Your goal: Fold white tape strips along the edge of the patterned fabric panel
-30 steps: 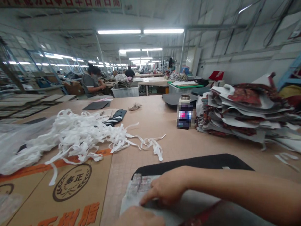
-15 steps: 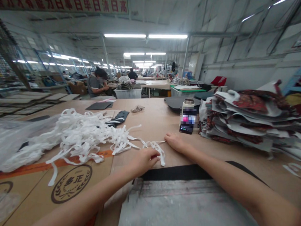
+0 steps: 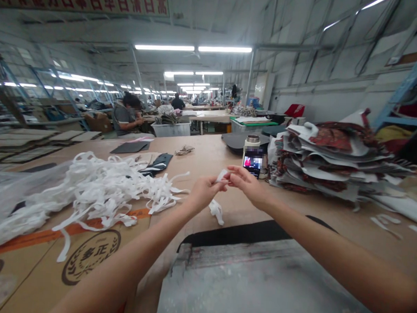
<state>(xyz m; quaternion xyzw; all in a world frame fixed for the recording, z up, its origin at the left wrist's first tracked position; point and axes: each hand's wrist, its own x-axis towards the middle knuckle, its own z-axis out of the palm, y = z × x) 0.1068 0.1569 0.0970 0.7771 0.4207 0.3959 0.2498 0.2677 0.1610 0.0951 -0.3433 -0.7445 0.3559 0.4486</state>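
Above the table, my left hand (image 3: 204, 191) pinches a white fabric strip (image 3: 222, 175). My right hand (image 3: 247, 184) meets it from the other side, its fingertips closed on the same strip. A bunched white strip end (image 3: 216, 211) shows just below the hands; whether it joins the held piece is hidden. To the left lies a large tangled heap of white strips (image 3: 106, 185). Nearer to me is a grey sheet (image 3: 231, 280) with a black piece (image 3: 240, 231) along its far edge.
A cardboard piece (image 3: 30, 269) with a printed emblem lies at left. A phone (image 3: 252, 163) leans on a bottle (image 3: 253, 139) beyond my right hand. Layered fabric pieces (image 3: 317, 165) are piled at right. Another person (image 3: 126, 117) sits across the table.
Both hands have risen off the table and come together, the left moving forward, with white strip between them. The view has turned slightly to the right.
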